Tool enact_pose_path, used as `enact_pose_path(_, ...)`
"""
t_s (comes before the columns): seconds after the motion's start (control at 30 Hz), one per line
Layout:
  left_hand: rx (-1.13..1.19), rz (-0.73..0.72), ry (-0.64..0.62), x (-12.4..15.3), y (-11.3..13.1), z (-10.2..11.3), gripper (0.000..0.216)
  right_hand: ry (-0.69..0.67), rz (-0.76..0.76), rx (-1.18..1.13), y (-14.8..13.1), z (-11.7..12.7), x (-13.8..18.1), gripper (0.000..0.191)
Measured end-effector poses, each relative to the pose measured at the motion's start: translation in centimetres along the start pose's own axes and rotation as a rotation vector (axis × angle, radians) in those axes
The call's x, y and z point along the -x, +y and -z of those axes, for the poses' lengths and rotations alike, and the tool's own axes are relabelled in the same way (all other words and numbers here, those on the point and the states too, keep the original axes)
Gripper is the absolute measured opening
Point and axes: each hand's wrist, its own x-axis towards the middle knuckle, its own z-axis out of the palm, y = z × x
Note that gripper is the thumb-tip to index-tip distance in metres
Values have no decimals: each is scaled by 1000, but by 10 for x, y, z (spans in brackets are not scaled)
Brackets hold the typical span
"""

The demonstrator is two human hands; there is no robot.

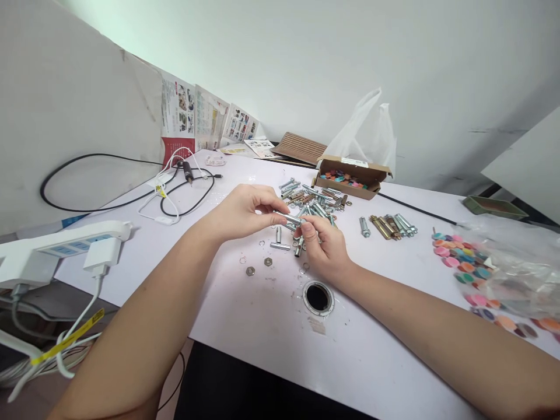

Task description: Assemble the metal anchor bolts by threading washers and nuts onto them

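Over the middle of the table, my left hand [250, 211] pinches one end of a silver expansion bolt [290, 219]. The fingers of my right hand [322, 240] close around its other end, partly hiding it. Behind my hands lies a loose heap of silver and brass-coloured bolts and sleeves [315, 201]. Just below the held bolt, two metal sleeves [279, 245] rest on the white table [245, 321]. Nearer to me are two hex nuts [268, 262] and a few thin rings.
A round hole [318, 297] opens in the table near my right wrist. Several bolts [392, 226] lie grouped at right, beside colourful caps [466, 262] and a plastic bag [516, 274]. A cardboard box [354, 185] stands behind. Cables and a power strip [65, 245] occupy the left.
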Motion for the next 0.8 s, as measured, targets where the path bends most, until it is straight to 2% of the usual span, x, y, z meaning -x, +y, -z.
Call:
enact_pose_path(0.13, -3, 6, -28, 0, -2, 0, 17, -21, -46, -51, -1, -1, -1, 39)
enact_pose_path(0.37, -27, -52, -33, -2, -5, 1, 14, -16, -141, -149, -2, -6, -3, 45)
enact_pose_path(0.5, 2, 23, -43, -1, -9, -2, 25, -8, -168, -173, -2, -7, -3, 46)
enact_pose_path(0.6, 13, 73, -97, -1, -11, -5, 37, -11, -175, -178, -1, -7, -3, 45)
enact_pose_path(0.8, -36, 113, -167, -1, -15, -4, 32, -5, -204, -179, 1, -7, -3, 46)
